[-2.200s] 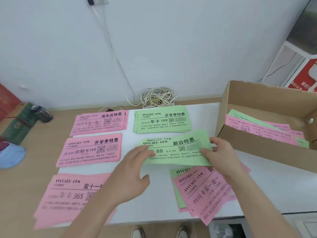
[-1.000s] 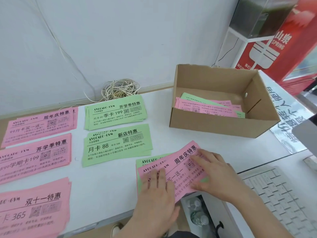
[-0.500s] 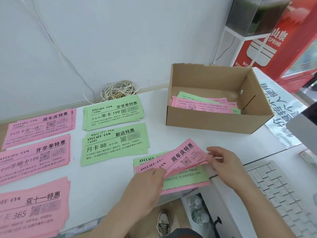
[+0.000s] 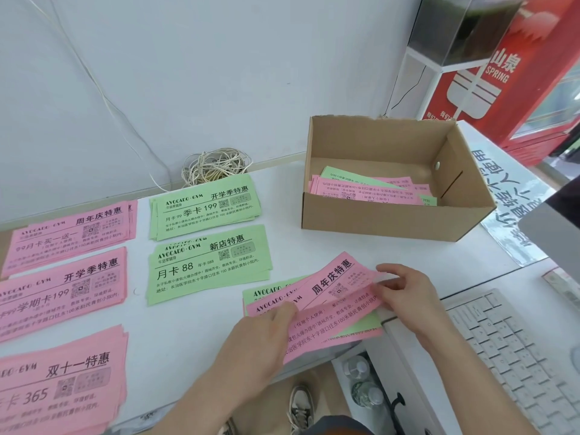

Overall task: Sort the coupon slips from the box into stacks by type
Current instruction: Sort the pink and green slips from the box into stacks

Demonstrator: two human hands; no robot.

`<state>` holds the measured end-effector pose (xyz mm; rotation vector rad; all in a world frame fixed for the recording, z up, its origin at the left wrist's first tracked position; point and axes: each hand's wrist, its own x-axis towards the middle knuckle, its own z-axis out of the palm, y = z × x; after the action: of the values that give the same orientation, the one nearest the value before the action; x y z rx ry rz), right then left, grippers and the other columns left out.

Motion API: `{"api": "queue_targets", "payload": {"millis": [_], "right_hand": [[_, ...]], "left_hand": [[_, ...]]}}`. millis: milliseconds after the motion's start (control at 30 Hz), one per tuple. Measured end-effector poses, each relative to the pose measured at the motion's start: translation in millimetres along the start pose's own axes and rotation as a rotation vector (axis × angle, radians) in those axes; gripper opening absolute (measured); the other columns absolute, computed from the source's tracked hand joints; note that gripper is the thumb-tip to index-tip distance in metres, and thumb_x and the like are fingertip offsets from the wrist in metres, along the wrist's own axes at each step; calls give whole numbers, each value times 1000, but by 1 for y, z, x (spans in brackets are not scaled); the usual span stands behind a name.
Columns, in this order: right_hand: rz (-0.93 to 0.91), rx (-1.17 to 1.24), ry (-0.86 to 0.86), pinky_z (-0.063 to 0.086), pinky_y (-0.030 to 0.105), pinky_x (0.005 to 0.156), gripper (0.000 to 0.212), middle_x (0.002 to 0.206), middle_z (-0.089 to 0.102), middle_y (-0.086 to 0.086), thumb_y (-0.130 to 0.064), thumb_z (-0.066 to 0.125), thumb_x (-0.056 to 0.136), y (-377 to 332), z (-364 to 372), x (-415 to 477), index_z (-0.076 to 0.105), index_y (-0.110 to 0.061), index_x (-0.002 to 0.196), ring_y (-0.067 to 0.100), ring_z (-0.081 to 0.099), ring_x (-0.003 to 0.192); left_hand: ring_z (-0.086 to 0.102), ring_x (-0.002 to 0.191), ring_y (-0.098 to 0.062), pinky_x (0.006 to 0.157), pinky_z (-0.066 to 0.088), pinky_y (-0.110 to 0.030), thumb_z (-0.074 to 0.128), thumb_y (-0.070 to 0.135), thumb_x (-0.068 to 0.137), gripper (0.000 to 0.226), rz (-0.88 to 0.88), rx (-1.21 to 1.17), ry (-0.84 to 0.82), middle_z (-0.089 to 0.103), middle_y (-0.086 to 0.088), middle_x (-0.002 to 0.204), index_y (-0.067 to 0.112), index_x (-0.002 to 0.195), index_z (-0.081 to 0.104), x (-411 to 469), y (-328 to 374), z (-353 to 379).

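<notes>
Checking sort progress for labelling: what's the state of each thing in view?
cardboard box, open, slips inside
top pink slip, right end lifted off pile
unsorted pile, at table front edge
right hand, fingers pinch top pink slip
left hand, holds unsorted pile, thumb on top
sorted stacks, flat on table

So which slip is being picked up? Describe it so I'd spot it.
Start at the cardboard box; nearer the person lies a loose mixed pile. It is the top pink slip, headed 周年庆特惠. Unlike those beneath, its right end curls up, pinched by the right hand.
</notes>
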<state>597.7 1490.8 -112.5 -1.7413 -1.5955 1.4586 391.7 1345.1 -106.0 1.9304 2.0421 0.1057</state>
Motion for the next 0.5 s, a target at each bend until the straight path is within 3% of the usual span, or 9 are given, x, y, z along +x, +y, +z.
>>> {"api": "queue_targets", "payload": {"millis": [167, 267, 400, 433, 500], "right_hand": [[49, -37, -84, 50, 30, 54, 26, 72, 74, 7, -1, 53, 90, -7, -4, 8, 76, -13, 86, 19, 62, 63], [88, -63, -116, 46, 22, 48, 25, 75, 73, 13, -12, 50, 96, -12, -7, 12, 73, -8, 88, 15, 61, 58], [206, 87, -200, 49, 25, 49, 52, 84, 74, 18, -45, 38, 101, -18, -11, 13, 69, -5, 92, 22, 66, 64], [195, 32, -230, 52, 28, 51, 52, 85, 74, 17, -47, 41, 99, -20, -12, 13, 70, -5, 91, 23, 68, 65], [109, -137, -287, 56, 38, 61, 30, 81, 75, 13, -33, 57, 95, -24, -10, 11, 70, -7, 92, 22, 70, 66]], "left_hand": [[58, 78, -16, 65, 34, -26, 40, 29, 97, 15, 36, -183, 70, 66, 9, 93, 30, 108, 50, 2, -12, 2], [59, 79, -8, 70, 41, -21, 50, 29, 92, 15, 21, -264, 85, 66, 17, 90, 34, 103, 58, 0, -20, 6], [50, 71, -1, 66, 37, -13, 51, 27, 92, 14, 38, -306, 93, 60, 22, 86, 34, 99, 60, -2, -20, 8], [50, 73, -1, 66, 38, -14, 50, 26, 91, 15, 51, -312, 94, 60, 21, 88, 33, 99, 60, -2, -20, 9], [55, 81, -3, 72, 42, -18, 49, 25, 85, 21, 67, -312, 66, 61, 20, 96, 33, 100, 60, -2, -21, 10]]}}
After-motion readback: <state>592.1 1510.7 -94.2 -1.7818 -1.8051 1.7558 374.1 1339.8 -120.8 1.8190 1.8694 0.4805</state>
